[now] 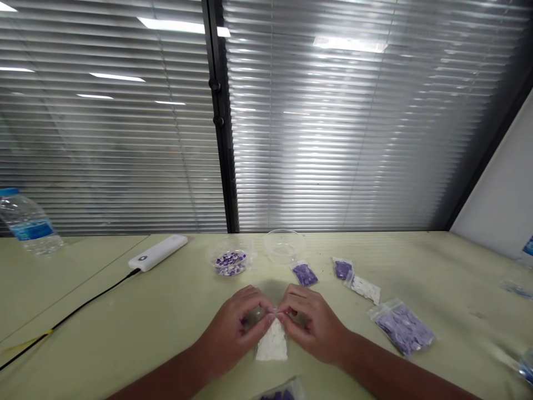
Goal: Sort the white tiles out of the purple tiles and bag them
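Observation:
A small clear plastic bag of white pieces (272,342) hangs between my hands, low in the middle of the view. My left hand (237,322) pinches its top edge from the left, thumb against fingertips. From the right, my right hand (310,322) pinches the same edge, its fingertips nearly touching the left ones. The bag's upper end is partly hidden by my fingers. Just below, at the bottom edge of the view, lies a bag of dark purple pieces (278,395), cut off by the frame.
Behind my hands stand a clear bowl of purple and white pieces (231,262) and another clear bowl (284,248). Bags of purple pieces (305,274) (343,269) (403,326) and white pieces (365,288) lie rightward. Leftward are a white power bank (158,253) with a black cable (91,300) and a water bottle (31,225).

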A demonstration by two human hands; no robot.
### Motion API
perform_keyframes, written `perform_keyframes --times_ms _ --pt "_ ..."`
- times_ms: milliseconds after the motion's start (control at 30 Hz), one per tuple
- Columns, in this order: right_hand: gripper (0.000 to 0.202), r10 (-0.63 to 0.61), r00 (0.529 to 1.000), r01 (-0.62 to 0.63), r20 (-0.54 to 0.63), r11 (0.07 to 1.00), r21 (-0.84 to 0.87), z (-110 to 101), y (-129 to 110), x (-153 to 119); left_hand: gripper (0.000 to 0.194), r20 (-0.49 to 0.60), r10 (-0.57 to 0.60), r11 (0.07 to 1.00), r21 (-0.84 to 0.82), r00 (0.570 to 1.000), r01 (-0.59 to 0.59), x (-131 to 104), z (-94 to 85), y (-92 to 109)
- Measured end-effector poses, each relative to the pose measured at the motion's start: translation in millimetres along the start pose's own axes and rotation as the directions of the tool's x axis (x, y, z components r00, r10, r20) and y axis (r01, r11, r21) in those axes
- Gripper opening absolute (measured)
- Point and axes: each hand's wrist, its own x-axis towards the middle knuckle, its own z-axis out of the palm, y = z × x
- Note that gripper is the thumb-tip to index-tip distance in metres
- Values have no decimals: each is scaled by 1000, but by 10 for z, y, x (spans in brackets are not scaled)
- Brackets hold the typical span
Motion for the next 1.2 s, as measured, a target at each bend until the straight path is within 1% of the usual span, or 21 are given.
perform_keyframes --times_ms 100,233,300,433,500,733,967,1100,1200 --pt "13 -3 1000 3 12 1000 -19 0 -11 -2 19 -16 35 999 22 999 -35 5 2 8" --pt "12 0 1000 1 25 1000 -18 1 -6 -6 19 -18 34 999 16 999 -34 -7 15 -2" --pt "12 28 1000 -28 4 1000 8 -1 9 -6 19 -22 -4 1000 1 1000 4 -7 20 -16" --pt "14 106 993 -103 -43 993 54 -2 53 -11 30 -51 -161 986 -51 986 158 16 10 -48" --pt "15 128 991 -125 -44 990 67 1 73 -14 33 -56 -175 983 -58 983 172 25 -2 -61" --pt "13 189 981 -184 -45 978 102 6 111 3 29 -68 -167 985 -61 984 163 10 -21 -91" --pt "17 302 950 -285 -84 944 164 -22 122 20 28 -37 -218 973 -79 975 215 2 -4 -46" --pt "21 376 923 -353 -85 913 206 -39 119 10 26 -7 -248 967 -67 969 247 -11 30 -79" --pt "24 425 898 -392 -109 889 236 -44 135 10 26 4 -227 972 -68 974 227 -17 47 -106"
